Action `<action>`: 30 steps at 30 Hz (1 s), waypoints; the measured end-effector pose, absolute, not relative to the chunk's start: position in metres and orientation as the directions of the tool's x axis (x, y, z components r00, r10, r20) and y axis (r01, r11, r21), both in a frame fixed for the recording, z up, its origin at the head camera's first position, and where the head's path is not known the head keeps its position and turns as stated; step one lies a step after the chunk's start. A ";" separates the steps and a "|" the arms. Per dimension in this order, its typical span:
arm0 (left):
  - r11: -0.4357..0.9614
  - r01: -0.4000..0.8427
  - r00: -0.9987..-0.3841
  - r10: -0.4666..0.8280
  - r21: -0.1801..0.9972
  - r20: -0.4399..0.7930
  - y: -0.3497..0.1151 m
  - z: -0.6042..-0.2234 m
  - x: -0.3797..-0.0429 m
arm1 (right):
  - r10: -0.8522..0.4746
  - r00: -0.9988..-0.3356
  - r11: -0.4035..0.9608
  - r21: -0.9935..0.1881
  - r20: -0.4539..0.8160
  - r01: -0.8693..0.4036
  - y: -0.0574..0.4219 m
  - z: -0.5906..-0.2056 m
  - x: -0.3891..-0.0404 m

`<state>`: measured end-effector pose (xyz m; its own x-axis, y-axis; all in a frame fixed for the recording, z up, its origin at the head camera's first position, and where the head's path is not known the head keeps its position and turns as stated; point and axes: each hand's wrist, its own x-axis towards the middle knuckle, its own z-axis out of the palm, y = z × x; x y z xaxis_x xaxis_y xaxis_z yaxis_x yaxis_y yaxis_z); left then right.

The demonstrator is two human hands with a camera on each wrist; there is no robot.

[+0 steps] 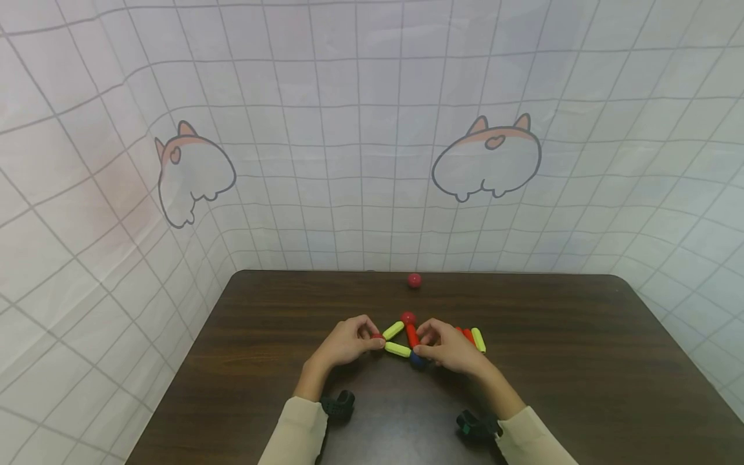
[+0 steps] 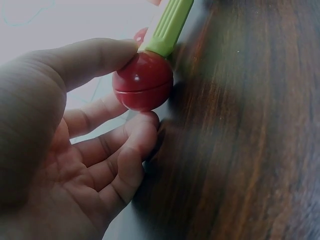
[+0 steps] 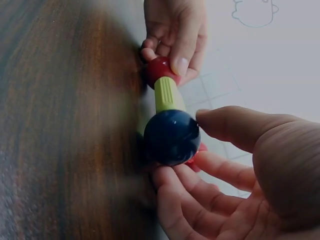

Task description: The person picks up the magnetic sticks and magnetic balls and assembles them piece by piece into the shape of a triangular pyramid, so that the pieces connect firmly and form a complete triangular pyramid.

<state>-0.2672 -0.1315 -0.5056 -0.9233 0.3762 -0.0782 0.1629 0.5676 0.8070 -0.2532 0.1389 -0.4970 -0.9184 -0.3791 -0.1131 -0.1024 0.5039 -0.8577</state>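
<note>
Triangle (image 1: 411,333), one: lying mid-table between the hands. Parts: left ball (image 2: 143,82), red; blue ball (image 3: 171,137); far ball (image 1: 408,318), red; near rod (image 1: 398,349), yellow, spanning left ball to blue ball; back rod (image 1: 393,330), yellow, running from left ball towards far ball, contact at the far end not clear to us; red rod (image 1: 412,337), between far ball and blue ball.

Grip: left hand (image 1: 343,342) pinches the left ball, thumb above, fingertips below. Right hand (image 1: 454,349) has thumb and fingers closed about the blue ball.

Handling: we judge the pieces light, hard and stiff, the glossy balls rather slippery, the joints weaker than the parts. We would hold each ball across opposite sides, and the rods by their grooved flanks.

Spares: red rods (image 1: 468,336) and yellow rod (image 1: 478,340), just beside the right hand, the reds partly hidden by it; spare ball (image 1: 414,280), red, near the far edge.

Setting: table (image 1: 232,387), dark wood grain; backdrop (image 1: 349,161), white, gridded.
</note>
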 end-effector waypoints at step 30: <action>0.578 0.189 -0.919 0.389 0.794 -0.065 -0.134 -0.507 -0.268 | -0.319 -0.947 0.521 -0.841 -0.034 -0.146 0.175 -0.480 -0.261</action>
<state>-0.2679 -0.1337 -0.5071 -0.9190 0.3890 -0.0647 0.1887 0.5780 0.7939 -0.2614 0.1753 -0.4804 -0.9471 -0.3192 -0.0336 -0.1459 0.5214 -0.8408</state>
